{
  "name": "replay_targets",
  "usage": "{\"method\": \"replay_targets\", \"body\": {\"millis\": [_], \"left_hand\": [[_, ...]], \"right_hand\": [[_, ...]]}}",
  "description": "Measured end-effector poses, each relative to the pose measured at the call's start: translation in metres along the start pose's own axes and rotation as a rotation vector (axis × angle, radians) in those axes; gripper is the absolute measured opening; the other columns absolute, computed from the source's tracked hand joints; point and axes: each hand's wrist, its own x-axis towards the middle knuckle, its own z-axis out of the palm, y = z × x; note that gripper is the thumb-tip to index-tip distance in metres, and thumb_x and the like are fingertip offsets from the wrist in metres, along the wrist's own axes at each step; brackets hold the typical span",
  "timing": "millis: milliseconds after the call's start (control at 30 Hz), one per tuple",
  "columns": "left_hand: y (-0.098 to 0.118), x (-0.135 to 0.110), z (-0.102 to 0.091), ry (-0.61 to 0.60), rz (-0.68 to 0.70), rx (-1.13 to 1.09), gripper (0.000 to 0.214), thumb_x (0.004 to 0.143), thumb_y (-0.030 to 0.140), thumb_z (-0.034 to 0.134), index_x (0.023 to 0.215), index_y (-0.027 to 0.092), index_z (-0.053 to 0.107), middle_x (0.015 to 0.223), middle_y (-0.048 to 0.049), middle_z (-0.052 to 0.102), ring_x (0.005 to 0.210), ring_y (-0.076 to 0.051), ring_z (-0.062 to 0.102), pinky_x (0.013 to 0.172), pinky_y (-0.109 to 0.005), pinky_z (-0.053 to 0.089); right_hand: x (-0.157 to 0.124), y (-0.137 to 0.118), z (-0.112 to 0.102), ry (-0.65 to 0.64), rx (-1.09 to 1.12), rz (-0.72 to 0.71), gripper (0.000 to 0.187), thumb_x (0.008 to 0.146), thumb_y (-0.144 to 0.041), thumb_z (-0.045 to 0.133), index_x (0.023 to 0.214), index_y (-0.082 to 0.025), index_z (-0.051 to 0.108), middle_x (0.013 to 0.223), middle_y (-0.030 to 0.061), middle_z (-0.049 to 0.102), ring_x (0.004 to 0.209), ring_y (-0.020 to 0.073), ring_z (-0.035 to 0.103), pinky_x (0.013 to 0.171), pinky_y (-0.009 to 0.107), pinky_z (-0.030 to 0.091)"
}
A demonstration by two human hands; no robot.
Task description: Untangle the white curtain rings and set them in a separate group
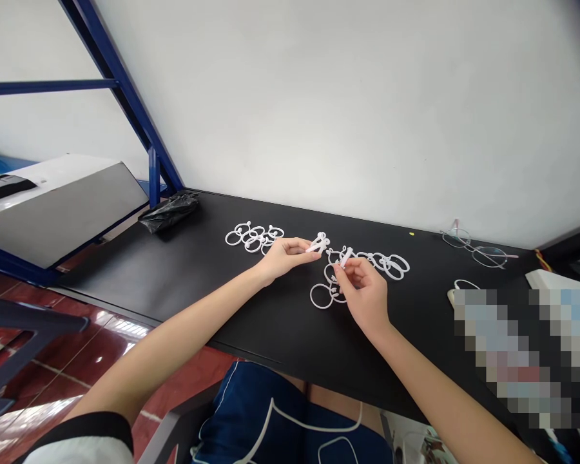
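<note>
My left hand [290, 256] is closed, pinching a small bunch of white plastic pieces [321, 242] between thumb and fingertips. They look like rings with small loops, seen edge-on. Close by on the right, my right hand [365, 288] pinches a slim white plastic piece [347, 256]; its exact kind is too small to tell. White rings with small eyelets [255, 237] lie in a group left of my left hand. More white rings [390, 265] spread behind and right of my right hand. One white ring [321, 296] lies nearer me, and my right hand partly hides others.
The black table [188, 277] meets a white wall. Eyeglasses [488, 256] lie at the right, beyond a blurred-out device. A black plastic bag [170, 211] sits at the left end, beside a blue metal frame [125, 90]. A white cable [314, 426] crosses my lap.
</note>
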Motion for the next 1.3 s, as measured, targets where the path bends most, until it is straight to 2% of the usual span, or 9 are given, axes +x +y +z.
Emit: {"method": "replay_targets", "body": {"millis": [133, 333, 467, 567, 667, 833, 1033, 1300], "left_hand": [[-0.002, 0.0, 0.001, 0.008, -0.017, 0.057, 0.032, 0.06, 0.032, 0.087, 0.069, 0.011, 0.064, 0.11, -0.0096, 0.069, 0.1, -0.021, 0.067, 0.101, -0.041, 0.046], [-0.003, 0.0, 0.001, -0.031, -0.087, 0.031, 0.03, 0.064, 0.029, 0.084, 0.072, 0.011, 0.061, 0.118, -0.0146, 0.066, 0.104, -0.025, 0.067, 0.098, -0.045, 0.049], [-0.003, -0.001, 0.001, -0.058, -0.07, 0.086, 0.029, 0.07, 0.029, 0.08, 0.072, 0.012, 0.057, 0.117, -0.0141, 0.065, 0.109, -0.025, 0.064, 0.094, -0.04, 0.05], [-0.002, -0.001, 0.002, -0.054, -0.038, 0.175, 0.027, 0.074, 0.031, 0.076, 0.072, 0.013, 0.056, 0.11, -0.0115, 0.067, 0.103, -0.022, 0.065, 0.086, -0.033, 0.05], [0.0, -0.001, 0.003, -0.026, -0.013, 0.25, 0.026, 0.076, 0.035, 0.074, 0.073, 0.014, 0.058, 0.095, -0.0076, 0.069, 0.085, -0.017, 0.064, 0.075, -0.028, 0.048], [0.005, -0.001, 0.004, 0.046, 0.003, 0.301, 0.036, 0.079, 0.048, 0.069, 0.068, 0.015, 0.059, 0.069, -0.0004, 0.06, 0.065, -0.011, 0.053, 0.062, -0.023, 0.041], [0.008, -0.001, 0.004, -0.035, -0.051, 0.146, 0.043, 0.083, 0.053, 0.062, 0.067, 0.013, 0.06, 0.069, -0.0002, 0.057, 0.055, -0.006, 0.047, 0.059, -0.023, 0.04], [0.013, -0.003, 0.003, -0.249, -0.167, -0.239, 0.034, 0.083, 0.044, 0.069, 0.077, 0.01, 0.065, 0.074, -0.0029, 0.061, 0.065, -0.01, 0.058, 0.075, -0.031, 0.052]], "right_hand": [[0.001, 0.002, 0.0, -0.025, -0.033, 0.038, 0.02, 0.085, -0.04, 0.064, 0.083, -0.021, 0.059, 0.049, -0.0059, 0.05, 0.04, 0.0117, 0.05, 0.044, 0.025, 0.043], [0.003, 0.002, -0.004, -0.103, -0.027, 0.132, 0.028, 0.088, -0.043, 0.058, 0.093, -0.017, 0.066, 0.045, -0.0033, 0.057, 0.03, 0.0125, 0.048, 0.038, 0.026, 0.042], [0.004, 0.001, -0.005, -0.116, -0.019, 0.141, 0.032, 0.086, -0.045, 0.06, 0.094, -0.015, 0.068, 0.051, -0.0002, 0.064, 0.03, 0.012, 0.05, 0.038, 0.026, 0.044], [0.004, 0.001, -0.004, -0.125, -0.008, 0.157, 0.035, 0.084, -0.046, 0.062, 0.096, -0.014, 0.069, 0.061, 0.0034, 0.07, 0.03, 0.0116, 0.051, 0.036, 0.026, 0.045], [0.004, 0.002, -0.003, -0.138, -0.013, 0.159, 0.036, 0.084, -0.045, 0.062, 0.099, -0.013, 0.069, 0.062, 0.0042, 0.07, 0.031, 0.0126, 0.054, 0.036, 0.027, 0.045], [0.003, 0.002, -0.002, -0.142, -0.013, 0.153, 0.042, 0.084, -0.048, 0.062, 0.105, -0.013, 0.07, 0.062, 0.0047, 0.07, 0.033, 0.0137, 0.055, 0.033, 0.026, 0.043], [0.002, 0.003, -0.002, -0.12, -0.003, 0.115, 0.041, 0.085, -0.047, 0.063, 0.108, -0.014, 0.069, 0.066, 0.0038, 0.07, 0.034, 0.0117, 0.053, 0.035, 0.026, 0.045], [0.0, 0.0, -0.001, -0.102, -0.071, -0.041, 0.033, 0.082, -0.041, 0.069, 0.105, -0.018, 0.068, 0.072, 0.0017, 0.069, 0.041, 0.0087, 0.05, 0.045, 0.027, 0.05]]}}
